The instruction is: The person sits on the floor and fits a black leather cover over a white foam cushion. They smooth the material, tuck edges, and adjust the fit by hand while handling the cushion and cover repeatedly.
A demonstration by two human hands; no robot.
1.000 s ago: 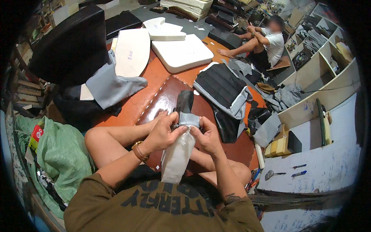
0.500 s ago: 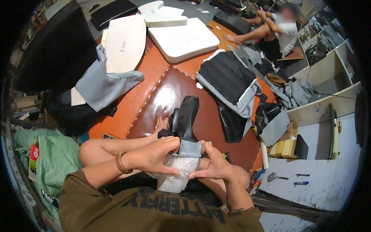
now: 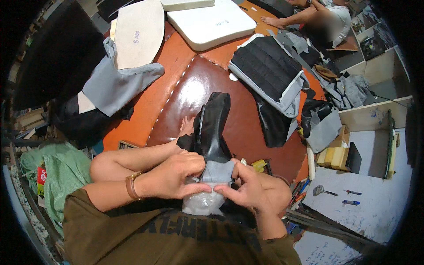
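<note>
From where I stand, the long black leather-like sleeve (image 3: 213, 128) lies directly in front of the seated person, its far end reaching away over a glossy brown mat (image 3: 176, 101) and its near end between the two hands. That near end carries a flat grey fabric band (image 3: 219, 171), and a crinkled translucent plastic piece (image 3: 203, 203) comes out of it toward the person's lap. The left hand (image 3: 179, 174) pinches the band's left edge, fingers curled around it, thumb laid across the plastic. The right hand (image 3: 247, 183) grips the band's right edge, and its thumb points inward so that both thumb tips nearly meet at the seam between band and plastic. Just right of the sleeve, beside the right hand, sits a small yellow object (image 3: 259, 165); I can't tell what it is. Beyond the sleeve to the right lies a ribbed black seat cover with pale grey edging (image 3: 267, 66); straight beyond the sleeve is a thick white foam slab (image 3: 216, 26). Left of the sleeve, well apart, a smooth grey fabric piece (image 3: 115, 88) is draped beside a cream rounded panel (image 3: 139, 35), and nearer on that side slumps a green woven sack (image 3: 62, 176).
</note>
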